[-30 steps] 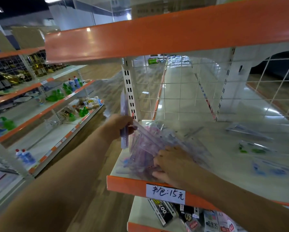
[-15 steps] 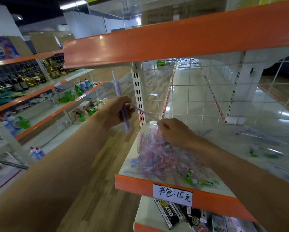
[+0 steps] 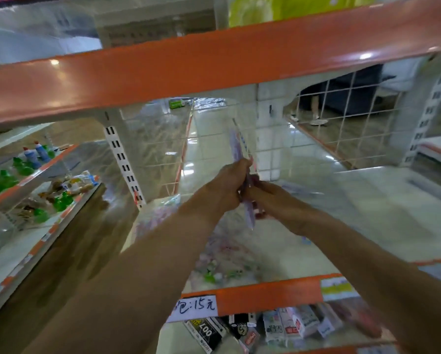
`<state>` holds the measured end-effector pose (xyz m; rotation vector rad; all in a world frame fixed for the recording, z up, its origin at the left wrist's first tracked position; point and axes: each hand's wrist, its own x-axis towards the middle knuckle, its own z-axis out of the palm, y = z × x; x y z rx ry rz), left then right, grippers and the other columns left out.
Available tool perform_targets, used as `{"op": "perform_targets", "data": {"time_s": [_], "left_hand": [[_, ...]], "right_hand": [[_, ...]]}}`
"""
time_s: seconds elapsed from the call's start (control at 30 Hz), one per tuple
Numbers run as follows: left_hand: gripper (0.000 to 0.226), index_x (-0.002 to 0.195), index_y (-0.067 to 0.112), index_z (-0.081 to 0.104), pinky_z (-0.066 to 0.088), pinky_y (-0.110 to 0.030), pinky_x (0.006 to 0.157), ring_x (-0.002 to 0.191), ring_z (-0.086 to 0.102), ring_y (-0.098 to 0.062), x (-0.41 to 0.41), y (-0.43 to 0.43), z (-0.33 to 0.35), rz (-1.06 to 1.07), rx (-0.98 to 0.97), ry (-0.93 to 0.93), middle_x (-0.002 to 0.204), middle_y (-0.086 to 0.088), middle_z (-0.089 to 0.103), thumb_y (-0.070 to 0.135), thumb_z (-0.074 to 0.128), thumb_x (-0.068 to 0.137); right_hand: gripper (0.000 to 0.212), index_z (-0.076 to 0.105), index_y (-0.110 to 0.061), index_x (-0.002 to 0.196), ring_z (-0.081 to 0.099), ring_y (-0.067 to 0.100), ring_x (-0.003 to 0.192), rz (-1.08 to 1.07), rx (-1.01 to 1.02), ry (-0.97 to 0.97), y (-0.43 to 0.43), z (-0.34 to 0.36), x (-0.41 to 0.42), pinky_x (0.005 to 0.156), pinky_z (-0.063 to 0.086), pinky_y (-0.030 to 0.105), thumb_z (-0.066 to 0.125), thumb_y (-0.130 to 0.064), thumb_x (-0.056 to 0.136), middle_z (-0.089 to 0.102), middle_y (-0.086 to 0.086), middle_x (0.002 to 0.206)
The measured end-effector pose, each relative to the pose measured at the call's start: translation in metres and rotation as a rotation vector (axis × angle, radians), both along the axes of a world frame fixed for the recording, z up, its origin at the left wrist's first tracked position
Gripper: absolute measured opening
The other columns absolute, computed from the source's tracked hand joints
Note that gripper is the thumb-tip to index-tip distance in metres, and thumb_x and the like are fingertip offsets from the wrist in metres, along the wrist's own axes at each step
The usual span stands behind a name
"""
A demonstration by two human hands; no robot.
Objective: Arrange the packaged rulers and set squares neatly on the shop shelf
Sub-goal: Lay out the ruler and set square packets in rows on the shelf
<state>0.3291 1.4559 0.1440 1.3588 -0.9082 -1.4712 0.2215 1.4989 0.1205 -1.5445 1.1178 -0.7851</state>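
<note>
My left hand [image 3: 228, 183] grips a bundle of clear packaged rulers [image 3: 241, 152] with purple print, held upright above the white shelf [image 3: 355, 226]. My right hand [image 3: 265, 198] meets it from the right and curls round the lower part of the same bundle. Below the hands, a loose heap of packaged rulers and set squares [image 3: 222, 254] lies on the shelf's left front part, some with green print. The view is blurred by motion.
An orange shelf lip [image 3: 265, 293] with a handwritten price tag [image 3: 196, 306] runs along the front. An orange upper shelf edge [image 3: 214, 62] hangs overhead. A wire grid backs the shelf [image 3: 342, 123]. Boxed goods [image 3: 265, 328] fill the shelf below. Bottles stand on racks at left [image 3: 35, 154].
My right hand left the heap and rose to join my left hand at the ruler bundle. Both hands and the bundle shifted right over the shelf; the camera turned right too.
</note>
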Motion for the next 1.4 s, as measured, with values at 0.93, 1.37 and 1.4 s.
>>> {"op": "perform_targets", "data": {"time_s": [0.93,1.37,1.4], "left_hand": [[0.012,0.093,0.010,0.058,0.049,-0.042,0.083,0.088,0.058,-0.024,-0.106,-0.016,-0.007,-0.362,0.129,-0.137,0.096,-0.010,0.057,0.022,0.057,0.091],[0.005,0.085,0.016,0.063,0.043,-0.032,0.077,0.075,0.061,-0.014,0.017,-0.010,0.007,-0.139,-0.013,-0.547,0.084,0.000,0.061,0.019,0.061,0.088],[0.005,0.084,0.016,0.062,0.042,-0.031,0.075,0.073,0.060,-0.013,0.032,-0.006,0.006,-0.126,-0.008,-0.596,0.083,0.000,0.062,0.020,0.061,0.088]], "right_hand": [[0.051,0.046,-0.015,0.119,0.056,0.033,0.100,-0.554,-0.019,1.049,-0.008,-0.052,-0.228,0.076,0.044,0.035,0.063,-0.040,0.077,0.057,0.014,0.109],[0.033,0.060,-0.025,0.123,0.052,0.022,0.119,-0.259,-0.330,0.850,-0.006,-0.006,-0.096,0.097,0.039,0.029,0.053,-0.026,0.091,0.053,0.002,0.132],[0.033,0.061,-0.025,0.123,0.052,0.022,0.120,-0.206,-0.329,0.832,-0.008,-0.006,-0.078,0.098,0.039,0.028,0.054,-0.026,0.091,0.053,0.001,0.133]]}}
